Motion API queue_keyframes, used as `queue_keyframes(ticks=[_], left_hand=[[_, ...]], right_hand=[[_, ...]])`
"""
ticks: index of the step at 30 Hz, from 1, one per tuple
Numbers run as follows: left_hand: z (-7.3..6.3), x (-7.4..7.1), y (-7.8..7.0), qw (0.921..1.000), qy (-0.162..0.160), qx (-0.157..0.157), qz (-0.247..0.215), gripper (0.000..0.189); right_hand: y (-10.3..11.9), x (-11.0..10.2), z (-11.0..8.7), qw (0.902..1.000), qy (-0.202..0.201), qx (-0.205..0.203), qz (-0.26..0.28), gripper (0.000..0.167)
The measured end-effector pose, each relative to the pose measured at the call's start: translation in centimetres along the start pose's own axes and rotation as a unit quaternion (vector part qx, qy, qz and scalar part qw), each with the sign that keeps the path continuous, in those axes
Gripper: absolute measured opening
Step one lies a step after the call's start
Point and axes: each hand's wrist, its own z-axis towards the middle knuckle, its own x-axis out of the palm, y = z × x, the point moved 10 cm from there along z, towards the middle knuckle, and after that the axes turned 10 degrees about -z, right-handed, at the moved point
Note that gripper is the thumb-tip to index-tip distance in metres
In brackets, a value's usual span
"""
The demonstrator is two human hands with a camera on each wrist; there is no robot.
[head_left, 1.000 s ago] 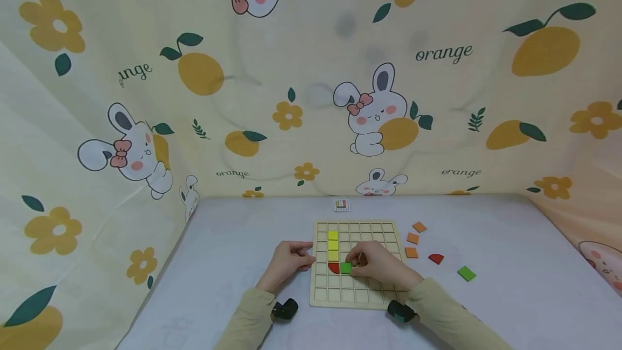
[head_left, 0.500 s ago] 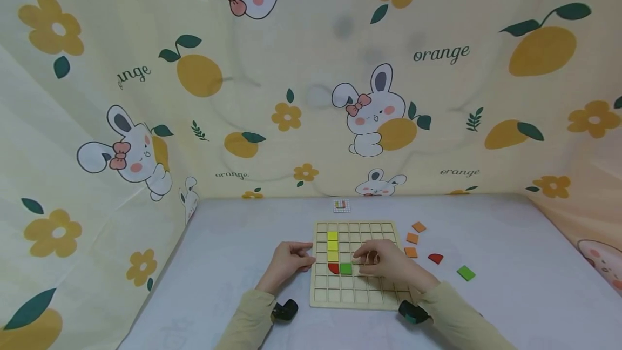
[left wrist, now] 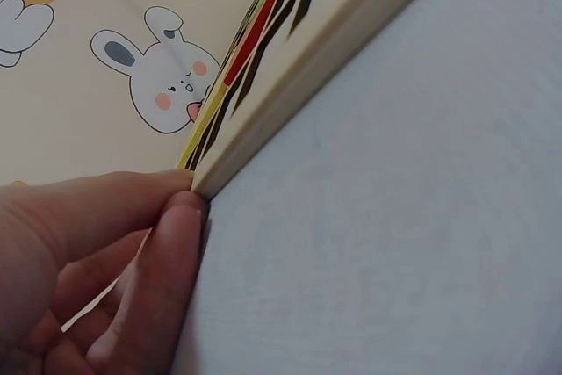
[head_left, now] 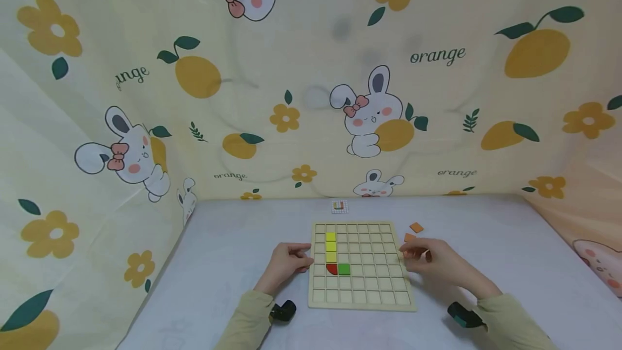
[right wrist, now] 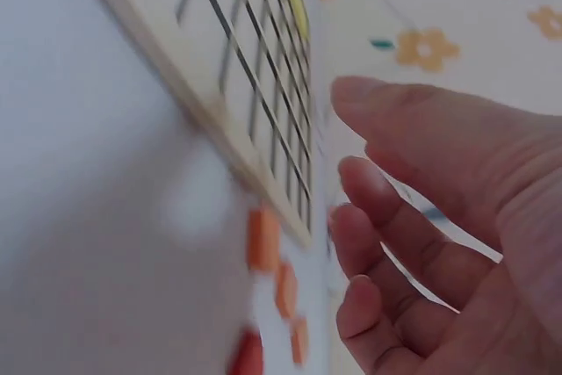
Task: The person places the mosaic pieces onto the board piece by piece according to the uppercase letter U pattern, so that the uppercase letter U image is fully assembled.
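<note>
A wooden grid board [head_left: 369, 288] lies flat on the table. Three yellow squares [head_left: 331, 247] form a column on it, with a red quarter-round tile [head_left: 332, 269] below them and a green square [head_left: 344, 269] beside the red. At the board's left edge, my left hand [head_left: 284, 263] holds the rim between thumb and finger [left wrist: 132, 208]. My right hand [head_left: 439, 263] hovers past the right edge, near the orange squares [head_left: 416, 227]. Its thumb and fingers stand apart with nothing between them in the right wrist view; one orange square [right wrist: 262, 239] lies closest to the board there.
Behind the board lies a small pattern card [head_left: 339, 207]. A loose red piece [right wrist: 248, 353] shows in the right wrist view; my right hand and arm cover that area in the head view. A patterned cloth [head_left: 291, 69] hangs around the table's back and sides.
My right hand has let go of the green square on the board and moved right, off the board to the orange squares. My left hand stays at the left edge.
</note>
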Motion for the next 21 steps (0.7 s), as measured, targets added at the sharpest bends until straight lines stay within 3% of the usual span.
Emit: queue_keyframes(ticks=[6, 14, 21], left_hand=[[-0.1, 0.0, -0.2, 0.9999, -0.001, 0.004, 0.011, 0.042], [-0.2, 0.0, -0.2, 0.9999, -0.003, 0.003, 0.015, 0.042], [-0.2, 0.1, -0.1, 1.0, 0.002, 0.003, 0.007, 0.042]], right_hand=[[-3.2, -2.2, -2.2, 0.9991, 0.01, 0.041, -0.002, 0.041], [-7.5, -3.1, -5.4, 0.9951, 0.035, 0.091, 0.013, 0.049], [-9.9, -3.6, -7.3, 0.9904, 0.046, 0.13, 0.008, 0.054]])
